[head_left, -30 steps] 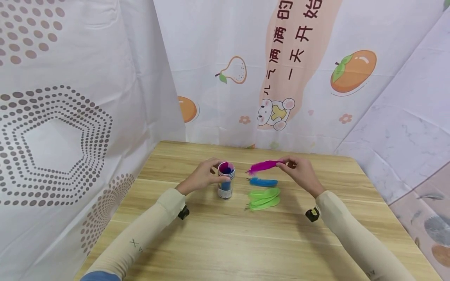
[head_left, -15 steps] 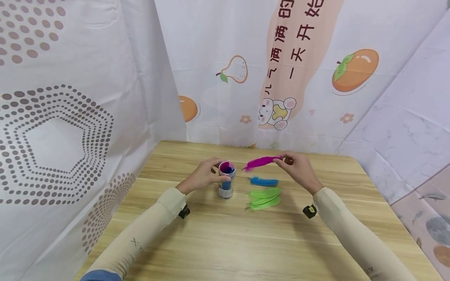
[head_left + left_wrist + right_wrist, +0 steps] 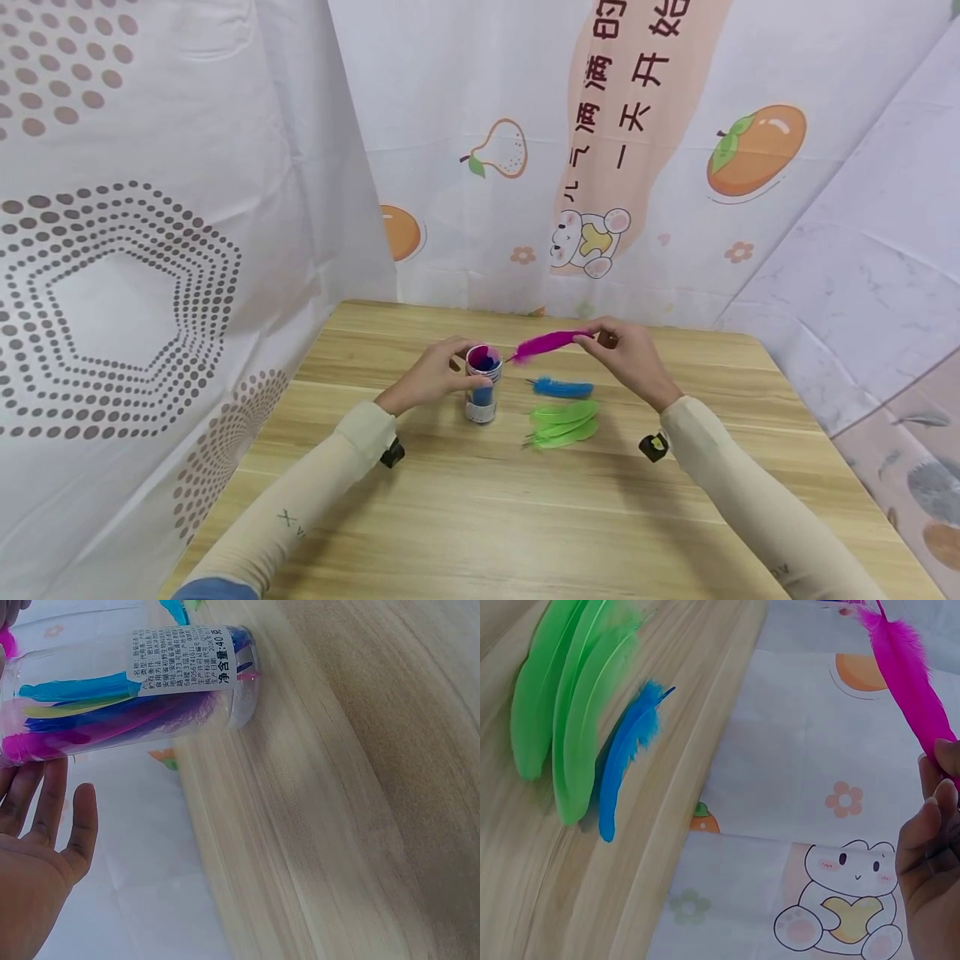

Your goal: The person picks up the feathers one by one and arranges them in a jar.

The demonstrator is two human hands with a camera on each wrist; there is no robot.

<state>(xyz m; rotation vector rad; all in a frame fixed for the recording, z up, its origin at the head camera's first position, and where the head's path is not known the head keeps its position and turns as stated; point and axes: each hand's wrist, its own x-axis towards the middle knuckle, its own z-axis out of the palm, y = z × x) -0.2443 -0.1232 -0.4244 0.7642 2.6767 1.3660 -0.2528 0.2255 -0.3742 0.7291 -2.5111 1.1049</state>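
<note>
My left hand (image 3: 438, 377) grips a clear plastic jar (image 3: 481, 408) near its top, thumb across the front and fingers behind. The jar stands upright on the table; in the left wrist view, magenta, blue and yellow feathers (image 3: 112, 720) lie inside it behind a printed white label (image 3: 184, 661). Between thumb and fingers my right hand (image 3: 626, 357) pinches a magenta feather (image 3: 546, 343) by its broad tip. Its bare quill points left, right by the jar's rim. Below it on the table lie a blue feather (image 3: 562, 388) and several green feathers (image 3: 564, 423).
A pale wood-grain table (image 3: 480, 517) carries everything. Behind it hangs a white printed curtain (image 3: 435, 192), with another patterned curtain (image 3: 285, 208) along the left side. The blue feather lies between the green ones and the held magenta one.
My right hand has moved left and slightly up with the magenta feather, bringing its quill close to the jar's rim. The left hand and the jar have stayed in place.
</note>
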